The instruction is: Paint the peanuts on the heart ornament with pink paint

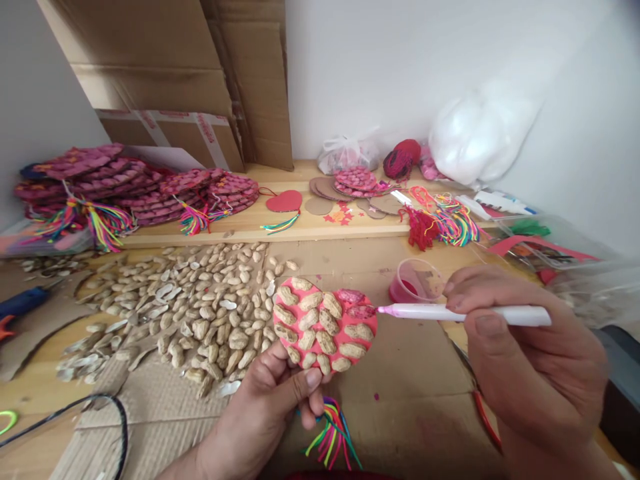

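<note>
My left hand (283, 387) grips the lower edge of a red heart (303, 318) with peanuts in their shells stuck on in rows. Two peanuts (361, 311) at its upper right are coloured pink; the others are plain tan. A bright multicoloured tassel (333, 433) hangs below the heart. Between thumb and fingers, my right hand (520, 340) holds a white marker pen (470, 314) level, its pink tip touching the edge of a pink peanut. Just behind the pen stands a clear plastic cup (411, 283) with pink liquid in it.
Loose peanuts (220, 320) cover the cardboard at left, near a blue-handled tool (23, 303) and black cable (123, 427). Stacked pink peanut pieces (150, 187), a plain red heart (284, 201) and coloured threads (457, 223) lie on the shelf. Red-handled scissors or pliers (485, 420) lie partly under my right hand.
</note>
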The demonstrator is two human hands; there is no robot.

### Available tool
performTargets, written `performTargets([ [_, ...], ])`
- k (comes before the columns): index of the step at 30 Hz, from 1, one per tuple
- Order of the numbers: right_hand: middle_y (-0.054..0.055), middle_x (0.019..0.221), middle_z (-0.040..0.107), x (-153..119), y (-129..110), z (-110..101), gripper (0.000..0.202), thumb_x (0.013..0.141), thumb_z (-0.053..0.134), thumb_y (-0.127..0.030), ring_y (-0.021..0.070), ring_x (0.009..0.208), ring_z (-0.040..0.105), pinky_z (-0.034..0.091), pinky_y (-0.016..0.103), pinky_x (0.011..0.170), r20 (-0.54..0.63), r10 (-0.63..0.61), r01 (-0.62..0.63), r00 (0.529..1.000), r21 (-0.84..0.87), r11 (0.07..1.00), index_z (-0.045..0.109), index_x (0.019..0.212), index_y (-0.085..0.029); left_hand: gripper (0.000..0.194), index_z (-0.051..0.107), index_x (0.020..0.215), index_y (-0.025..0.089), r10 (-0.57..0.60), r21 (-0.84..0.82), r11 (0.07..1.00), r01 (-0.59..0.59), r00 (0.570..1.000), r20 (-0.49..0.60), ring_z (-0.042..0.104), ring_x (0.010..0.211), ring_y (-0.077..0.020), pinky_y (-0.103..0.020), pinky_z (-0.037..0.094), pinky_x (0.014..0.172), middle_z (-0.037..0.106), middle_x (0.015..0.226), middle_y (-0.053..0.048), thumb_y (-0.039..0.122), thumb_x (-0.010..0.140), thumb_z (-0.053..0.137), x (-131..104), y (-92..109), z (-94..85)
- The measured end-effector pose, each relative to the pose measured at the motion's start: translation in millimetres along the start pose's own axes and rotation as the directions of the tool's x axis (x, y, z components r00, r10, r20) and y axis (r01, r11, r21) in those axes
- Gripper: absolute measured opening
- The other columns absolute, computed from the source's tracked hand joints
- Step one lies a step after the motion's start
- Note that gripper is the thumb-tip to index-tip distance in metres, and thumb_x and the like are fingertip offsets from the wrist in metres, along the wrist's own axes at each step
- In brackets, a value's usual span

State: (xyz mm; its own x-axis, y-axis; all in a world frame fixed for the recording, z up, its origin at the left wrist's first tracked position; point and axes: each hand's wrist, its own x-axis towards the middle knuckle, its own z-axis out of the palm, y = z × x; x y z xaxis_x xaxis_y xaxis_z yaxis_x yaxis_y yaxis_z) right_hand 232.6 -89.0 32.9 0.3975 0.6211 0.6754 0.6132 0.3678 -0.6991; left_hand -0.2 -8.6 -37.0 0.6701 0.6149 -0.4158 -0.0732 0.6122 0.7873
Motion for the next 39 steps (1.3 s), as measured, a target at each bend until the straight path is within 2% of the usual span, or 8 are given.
performTargets([
  [7, 0.003, 0.079, 0.065, 0.2, 0.0, 1.2, 0.014, 0.088, 0.059, -0.018, 0.0223, 0.083, 0.061, 0.054, 0.049, 0.086, 0.01, -0.013, 0.013, 1.0, -0.018, 1.0, 0.069, 0.091, -0.027, 0.019, 0.064, 0.087, 0.018, 0.006, 0.037, 0.999, -0.006, 1.0, -0.009, 0.056, 0.052, -0.0098, -0.019, 0.042, 0.051, 0.069, 0.064, 0.0, 0.031, 0.085, 0.078, 0.5, -4.3, -3.0],
  [15, 0.002, 0.08, 0.064, -1.1, 0.6, -2.3, 0.013, 0.089, 0.059, -0.018, 0.0194, 0.08, 0.06, 0.052, 0.043, 0.085, 0.003, -0.003, 0.003, 1.0, 0.029, 1.0, 0.069, 0.093, -0.025, 0.022, 0.063, 0.088, 0.018, 0.012, 0.032, 0.999, -0.012, 1.0, 0.0, 0.054, 0.051, -0.0089, -0.019, 0.042, 0.053, 0.068, 0.063, 0.0, 0.034, 0.084, 0.079, 0.4, -2.6, -1.3],
  [25, 0.004, 0.077, 0.063, -1.3, -0.4, -1.6, 0.011, 0.088, 0.061, -0.023, 0.0228, 0.08, 0.059, 0.053, 0.051, 0.087, -0.035, 0.025, -0.024, 0.999, 0.041, 0.999, 0.071, 0.09, -0.028, 0.026, 0.063, 0.087, 0.017, 0.009, 0.033, 0.999, -0.008, 1.0, -0.013, 0.055, 0.051, -0.0094, -0.02, 0.042, 0.052, 0.069, 0.063, -0.001, 0.036, 0.082, 0.081, 0.5, -1.5, 0.5],
  [32, 0.003, 0.078, 0.064, -0.1, 0.5, -0.7, 0.013, 0.089, 0.059, -0.02, 0.0208, 0.082, 0.06, 0.052, 0.045, 0.088, 0.004, 0.011, -0.011, 1.0, 0.041, 0.999, 0.07, 0.091, -0.027, 0.023, 0.063, 0.087, 0.017, 0.016, 0.041, 0.999, -0.016, 1.0, -0.001, 0.055, 0.05, -0.0082, -0.019, 0.042, 0.053, 0.069, 0.062, 0.001, 0.034, 0.084, 0.079, 1.1, -3.2, -1.2],
  [39, 0.004, 0.078, 0.064, -1.9, 0.1, -2.2, 0.011, 0.088, 0.061, -0.021, 0.0219, 0.079, 0.059, 0.052, 0.049, 0.087, -0.041, 0.017, -0.015, 0.999, 0.05, 0.999, 0.07, 0.09, -0.025, 0.023, 0.064, 0.089, 0.018, 0.015, 0.038, 0.999, -0.015, 1.0, 0.0, 0.055, 0.051, -0.0086, -0.019, 0.043, 0.053, 0.069, 0.063, 0.001, 0.035, 0.085, 0.078, 0.4, -2.6, -2.1],
])
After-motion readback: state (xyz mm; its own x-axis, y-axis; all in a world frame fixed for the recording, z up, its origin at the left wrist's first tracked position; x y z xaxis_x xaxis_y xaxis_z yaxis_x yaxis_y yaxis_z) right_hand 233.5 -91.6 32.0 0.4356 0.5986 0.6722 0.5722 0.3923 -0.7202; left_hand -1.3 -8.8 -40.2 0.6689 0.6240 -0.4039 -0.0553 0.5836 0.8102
